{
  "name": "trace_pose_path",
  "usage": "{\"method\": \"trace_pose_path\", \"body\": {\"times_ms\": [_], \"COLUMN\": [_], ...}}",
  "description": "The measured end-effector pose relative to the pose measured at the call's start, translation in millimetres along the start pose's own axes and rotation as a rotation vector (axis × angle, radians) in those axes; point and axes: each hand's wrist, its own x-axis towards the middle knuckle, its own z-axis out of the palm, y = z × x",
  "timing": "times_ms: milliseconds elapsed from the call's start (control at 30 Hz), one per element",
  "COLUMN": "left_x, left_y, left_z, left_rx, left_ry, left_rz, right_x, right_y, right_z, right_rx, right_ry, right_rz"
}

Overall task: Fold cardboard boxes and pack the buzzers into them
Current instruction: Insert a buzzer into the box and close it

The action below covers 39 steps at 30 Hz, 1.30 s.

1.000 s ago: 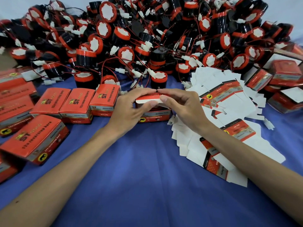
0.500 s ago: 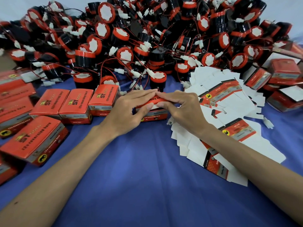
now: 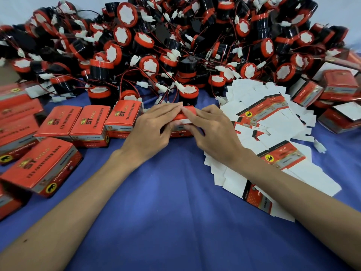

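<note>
While we are leaning over the work surface, a creased blue cloth [image 3: 175, 222] is spreading out from just under us, with both our bare forearms reaching forward across it.

Where the forearms end, our hands are meeting over one small red carton [image 3: 180, 133] that is standing on the cloth. Our left hand [image 3: 150, 132] is lying over the carton's left end, its fingers stretching almost straight across the lid and its thumb tucking in at the front face, so the carton is being pinched between them. Our right hand [image 3: 213, 133] is gripping the other end with bent fingers, the forefinger pressing on the lid's red edge and the rest curling down onto the front. The fingertips of the two hands are nearly touching on top.

To the left, closed cartons [image 3: 89, 122] of the same red print are sitting in a row, the nearest one just beside our left hand, and more are lying at angles nearer the left edge. To the right, flat carton blanks [image 3: 273, 118] are fanning out in a loose pile, partly under our right forearm.

Beyond all this, a big heap of black-and-red buzzers [image 3: 175, 45] with red wires and white plugs is filling the far side. A pale wall [image 3: 39, 8] is showing behind it.
</note>
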Motion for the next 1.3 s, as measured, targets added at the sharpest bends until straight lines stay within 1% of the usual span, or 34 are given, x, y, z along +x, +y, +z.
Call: {"method": "trace_pose_path", "body": {"times_ms": [133,367,533,600,667,733,767,867,1100,1233,1300], "left_x": [0.5,1.4,1.4,0.9,0.1,-0.4,-0.4,-0.7,-0.4,1.1,1.4], "left_y": [1.4,-1.7,-3.9,-4.9,-5.5,-4.7,-3.9,0.2,5.9,4.9,3.5], "left_z": [-1.2,-0.7,-0.6,-0.1,-0.4,-0.8,-0.8,0.1,-0.1,-2.0,-1.9], "left_rx": [0.03,0.061,0.076,0.08,0.091,0.099,0.1,0.109,0.127,0.098,0.093], "left_ry": [0.021,0.031,0.055,0.061,0.066,0.075,0.083,0.101,-0.024,-0.08,-0.08], "left_rz": [0.029,0.049,0.068,0.075,0.089,0.101,0.103,0.111,0.115,0.095,0.086], "right_x": [0.3,2.9,1.1,2.5,5.4,5.9,5.2,2.5,2.9,1.3,-0.2], "right_y": [-5.0,-8.2,-6.6,-5.0,-3.9,-2.4,-1.4,0.0,-5.5,-6.0,-5.9], "right_z": [-3.9,-3.6,-2.8,-3.2,-4.2,-4.7,-4.8,-5.5,-11.8,-11.5,-10.7], "right_rx": [-0.12,-0.028,-0.082,-0.09,-0.113,-0.17,-0.186,-0.198,-0.375,-0.362,-0.34], "right_ry": [0.043,-0.009,-0.018,0.007,0.043,0.042,0.022,-0.024,-0.052,-0.067,-0.054], "right_rz": [0.012,-0.008,0.096,0.054,-0.067,-0.165,-0.163,-0.081,-0.108,-0.09,-0.085]}}
